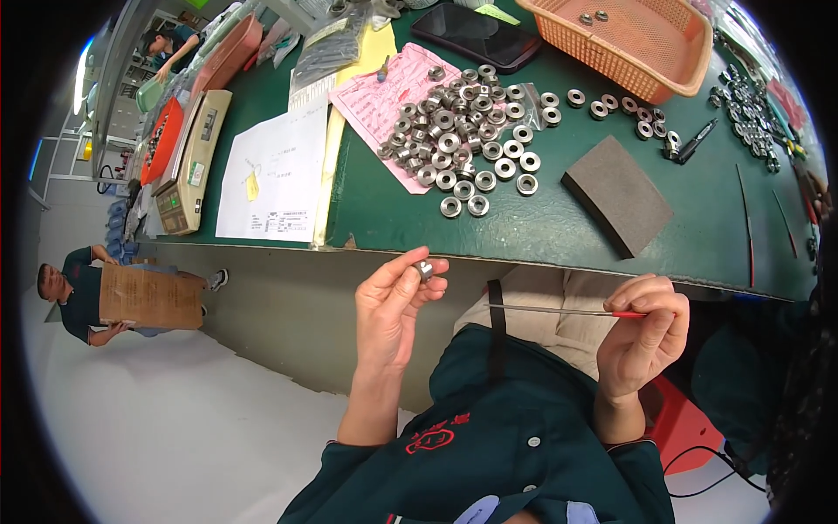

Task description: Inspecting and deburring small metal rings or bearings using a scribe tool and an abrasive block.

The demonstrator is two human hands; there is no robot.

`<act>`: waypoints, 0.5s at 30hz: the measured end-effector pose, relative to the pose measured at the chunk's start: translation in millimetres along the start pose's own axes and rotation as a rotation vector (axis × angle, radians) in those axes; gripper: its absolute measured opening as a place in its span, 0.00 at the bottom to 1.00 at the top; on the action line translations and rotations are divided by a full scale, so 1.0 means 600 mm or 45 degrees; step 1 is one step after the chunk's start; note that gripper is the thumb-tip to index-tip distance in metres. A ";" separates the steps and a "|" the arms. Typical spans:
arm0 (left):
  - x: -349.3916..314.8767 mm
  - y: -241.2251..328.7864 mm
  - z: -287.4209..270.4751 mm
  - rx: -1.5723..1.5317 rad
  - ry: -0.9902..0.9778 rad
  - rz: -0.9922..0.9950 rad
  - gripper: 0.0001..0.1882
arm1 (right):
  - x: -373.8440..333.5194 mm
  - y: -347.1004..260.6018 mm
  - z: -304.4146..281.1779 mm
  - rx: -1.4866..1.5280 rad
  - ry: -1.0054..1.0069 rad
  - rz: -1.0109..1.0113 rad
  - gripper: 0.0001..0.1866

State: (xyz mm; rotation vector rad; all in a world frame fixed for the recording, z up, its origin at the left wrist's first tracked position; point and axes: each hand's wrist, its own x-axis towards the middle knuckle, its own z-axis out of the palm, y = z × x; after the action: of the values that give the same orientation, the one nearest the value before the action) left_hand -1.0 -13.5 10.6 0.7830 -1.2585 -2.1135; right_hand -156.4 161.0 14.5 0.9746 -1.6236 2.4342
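Between the thumb and fingers of my left hand (393, 301) is a small metal ring (424, 269), held up just off the table's front edge. My right hand (644, 327) grips the red handle of a thin needle file (550, 310). Its slender shaft points left toward the ring, with a gap between the two. Beyond my hands, a heap of similar metal rings (448, 142) lies on a pink sheet (410, 83) with writing. Some rings have spread off the paper onto the green table (532, 231).
A grey-brown block (618, 196) sits right of the heap, near a black marker (698, 140). Behind stand an orange basket (646, 52) and a dark phone (476, 37). Drawings (275, 175) and a scale (194, 166) are at left. A person carries a cardboard box (148, 297) there.
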 end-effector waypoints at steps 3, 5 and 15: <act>-0.001 0.004 0.002 0.012 -0.042 -0.046 0.13 | -0.003 0.004 0.001 -0.024 -0.001 -0.031 0.13; -0.002 0.006 0.005 -0.008 -0.053 -0.073 0.14 | -0.005 0.005 0.002 -0.042 -0.024 -0.044 0.13; -0.006 0.002 0.008 -0.013 -0.096 -0.144 0.15 | -0.008 0.008 0.026 -0.066 -0.131 -0.164 0.09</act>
State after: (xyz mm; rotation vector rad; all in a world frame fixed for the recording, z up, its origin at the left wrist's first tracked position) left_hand -1.7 -8.6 14.0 0.7932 -1.2686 -2.2570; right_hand -147.0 147.1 12.2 1.1756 -1.5909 2.2828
